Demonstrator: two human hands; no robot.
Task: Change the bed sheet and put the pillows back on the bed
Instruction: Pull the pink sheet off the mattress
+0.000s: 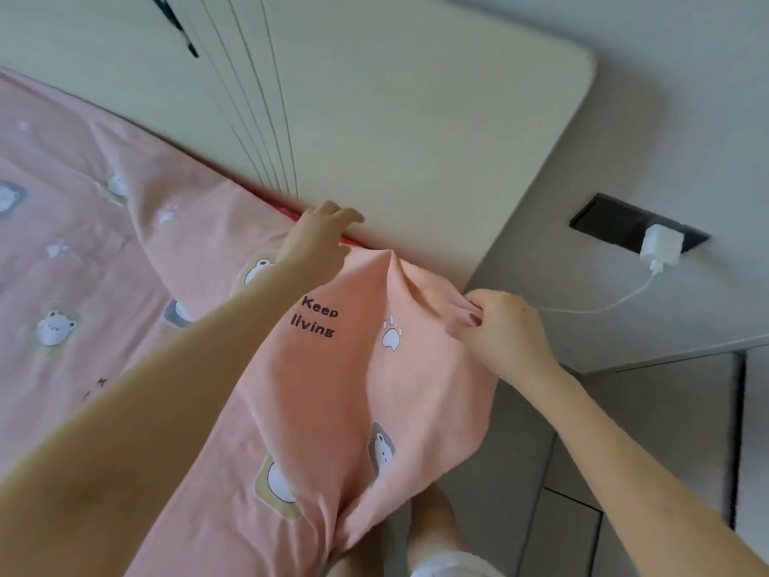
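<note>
A pink bed sheet [137, 260] printed with bears, paw prints and the words "Keep living" lies over the bed, and its corner hangs off the side. My left hand [320, 235] reaches with straight fingers to the seam where the sheet meets the cream headboard [374, 131], touching the sheet's top edge. A strip of red shows in that seam. My right hand [499, 331] pinches the bunched corner of the sheet at the bed's right edge. No pillows are in view.
A black wall socket [603, 220] holds a white charger [661, 247], whose cable runs along the grey wall towards my right hand. Grey floor tiles [561, 514] and my bare legs [432, 522] lie below the hanging sheet.
</note>
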